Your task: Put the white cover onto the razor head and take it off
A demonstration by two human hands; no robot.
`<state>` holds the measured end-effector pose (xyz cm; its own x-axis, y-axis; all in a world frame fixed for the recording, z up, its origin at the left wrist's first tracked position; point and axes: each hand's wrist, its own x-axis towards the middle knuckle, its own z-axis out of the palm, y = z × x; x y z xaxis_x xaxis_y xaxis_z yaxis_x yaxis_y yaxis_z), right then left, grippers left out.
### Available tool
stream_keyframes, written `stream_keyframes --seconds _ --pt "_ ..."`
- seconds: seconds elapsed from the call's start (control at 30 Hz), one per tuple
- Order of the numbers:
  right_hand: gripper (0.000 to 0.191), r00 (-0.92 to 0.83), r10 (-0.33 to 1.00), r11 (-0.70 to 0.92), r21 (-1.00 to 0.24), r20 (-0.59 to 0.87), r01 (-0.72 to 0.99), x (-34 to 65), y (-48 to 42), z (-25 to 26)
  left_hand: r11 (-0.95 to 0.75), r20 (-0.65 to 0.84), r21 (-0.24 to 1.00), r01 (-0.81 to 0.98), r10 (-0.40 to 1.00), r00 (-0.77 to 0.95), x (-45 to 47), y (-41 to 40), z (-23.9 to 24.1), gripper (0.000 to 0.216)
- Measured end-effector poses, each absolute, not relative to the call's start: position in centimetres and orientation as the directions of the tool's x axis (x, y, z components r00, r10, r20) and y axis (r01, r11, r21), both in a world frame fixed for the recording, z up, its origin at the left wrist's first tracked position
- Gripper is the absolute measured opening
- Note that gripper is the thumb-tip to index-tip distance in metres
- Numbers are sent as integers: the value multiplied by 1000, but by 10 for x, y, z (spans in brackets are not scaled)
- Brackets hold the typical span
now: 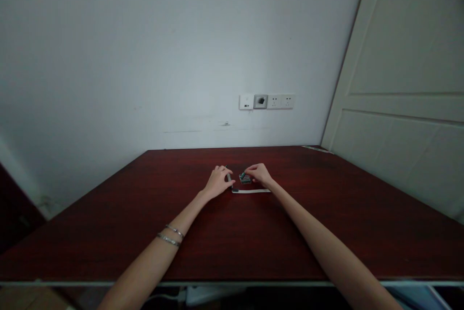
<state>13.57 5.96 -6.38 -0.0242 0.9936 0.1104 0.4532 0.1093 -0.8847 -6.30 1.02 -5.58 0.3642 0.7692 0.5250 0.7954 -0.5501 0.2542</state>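
My left hand [217,180] is on the tabletop, its thumb and fingers curled around a small, slim, greyish object [229,176] standing at their tips. Its exact kind is too small to make out. Opposite it, my right hand [258,173] pinches a small green piece [243,175] between thumb and forefinger. That piece is over a small flat see-through greenish case [245,180] lying between my hands; whether they touch I cannot tell. Just nearer to me lies a narrow white strip [253,191] with a dark left end, its right end passing behind my right wrist.
The dark red table [246,237] reaches back to a white wall with sockets [281,102]. A pale panelled door [406,155] stands along the right side. At the far right corner lies a thin pale strip [317,149]. A white cable [163,296] shows below the front edge.
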Motion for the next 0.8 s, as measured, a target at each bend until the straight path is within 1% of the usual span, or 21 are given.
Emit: stream_keyframes --seconds 0.17,0.43,0.57,0.8 --pt "16 -27 991 126 -825 133 551 139 58 -61 -546 521 253 798 772 363 -63 10 -56 26" --pt "11 -83 973 209 -669 215 714 147 58 -55 -551 525 237 801 766 372 -63 8 -55 25" --pt "10 -103 964 236 -615 244 752 146 57 -56 -549 524 240 801 768 369 -62 8 -55 25" --pt "11 -140 953 277 -579 270 767 148 56 -54 -548 533 276 789 771 349 -64 10 -55 23"
